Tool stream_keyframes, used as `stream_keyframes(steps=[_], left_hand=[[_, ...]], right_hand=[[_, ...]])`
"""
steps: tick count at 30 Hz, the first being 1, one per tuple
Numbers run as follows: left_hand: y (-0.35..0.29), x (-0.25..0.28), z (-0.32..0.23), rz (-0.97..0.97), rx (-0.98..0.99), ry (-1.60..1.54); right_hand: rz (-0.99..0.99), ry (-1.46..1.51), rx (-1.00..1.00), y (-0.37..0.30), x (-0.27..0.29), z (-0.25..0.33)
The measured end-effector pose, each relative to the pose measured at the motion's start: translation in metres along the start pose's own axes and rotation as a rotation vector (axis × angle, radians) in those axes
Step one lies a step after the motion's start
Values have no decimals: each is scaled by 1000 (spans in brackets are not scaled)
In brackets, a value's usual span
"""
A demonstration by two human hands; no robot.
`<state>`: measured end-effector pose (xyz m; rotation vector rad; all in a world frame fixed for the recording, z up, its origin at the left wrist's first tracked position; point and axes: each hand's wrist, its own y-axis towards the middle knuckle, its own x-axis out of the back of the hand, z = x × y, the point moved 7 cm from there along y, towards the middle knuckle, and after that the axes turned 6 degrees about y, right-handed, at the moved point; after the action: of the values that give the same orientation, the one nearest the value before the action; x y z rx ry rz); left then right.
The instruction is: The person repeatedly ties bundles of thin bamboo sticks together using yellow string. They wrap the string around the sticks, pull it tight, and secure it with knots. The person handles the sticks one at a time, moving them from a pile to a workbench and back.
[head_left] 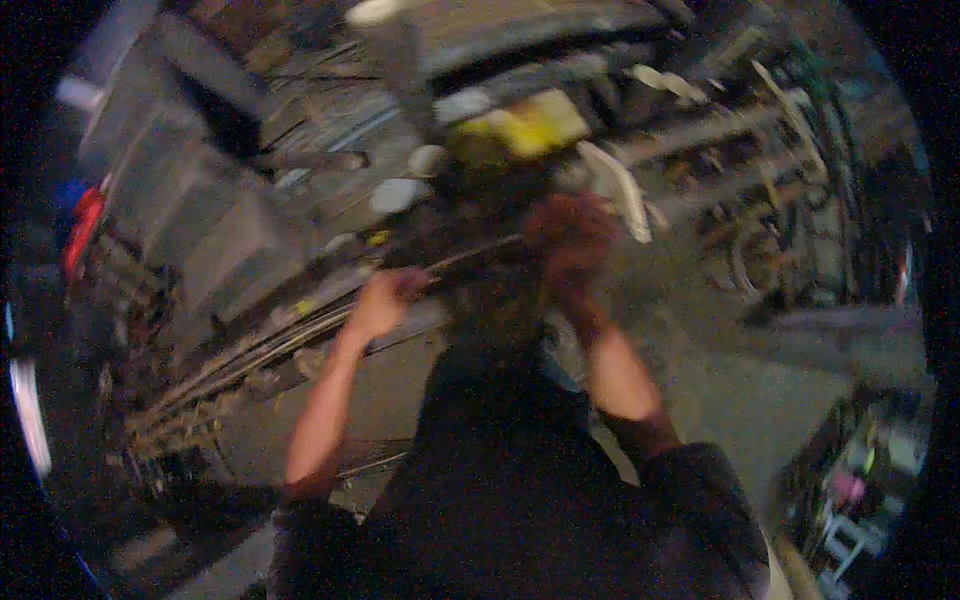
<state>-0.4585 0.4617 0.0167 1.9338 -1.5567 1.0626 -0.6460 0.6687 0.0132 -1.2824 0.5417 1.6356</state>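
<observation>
My left hand (388, 302) is closed at the middle of the view, fingers curled round one end of a thin metal rod (470, 257). The rod slants up and right from it towards my right hand (572, 232), which is a rounded, closed shape in shadow, smeared by motion. What the right fingers hold is hidden. Just beyond the hands lies a dark, cluttered work surface. A bright yellow object (525, 125) rests behind them, and a curved pale strip (618, 185) hangs beside my right hand.
Long thin bars (270, 338) run out to the lower left. A large grey box-like block (225, 215) stands at the left. Metal parts and a round ring (748, 258) crowd the right side. At the lower right is a small light-blue frame (850, 540).
</observation>
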Motion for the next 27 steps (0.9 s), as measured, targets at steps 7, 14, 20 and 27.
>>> stream_keyframes(steps=[7,14,20,27], left_hand=[[26,3,-36,-82,-145,259],[53,-50,-46,-107,-195,230],[61,-67,-20,-97,-140,285],[46,-58,-52,-457,9,208]], right_hand=[[14,-948,-20,-48,135,29],[-34,-901,-452,-168,185,-9],[191,-1149,-692,-92,139,-94],[1480,-2102,101,-27,-158,-53]])
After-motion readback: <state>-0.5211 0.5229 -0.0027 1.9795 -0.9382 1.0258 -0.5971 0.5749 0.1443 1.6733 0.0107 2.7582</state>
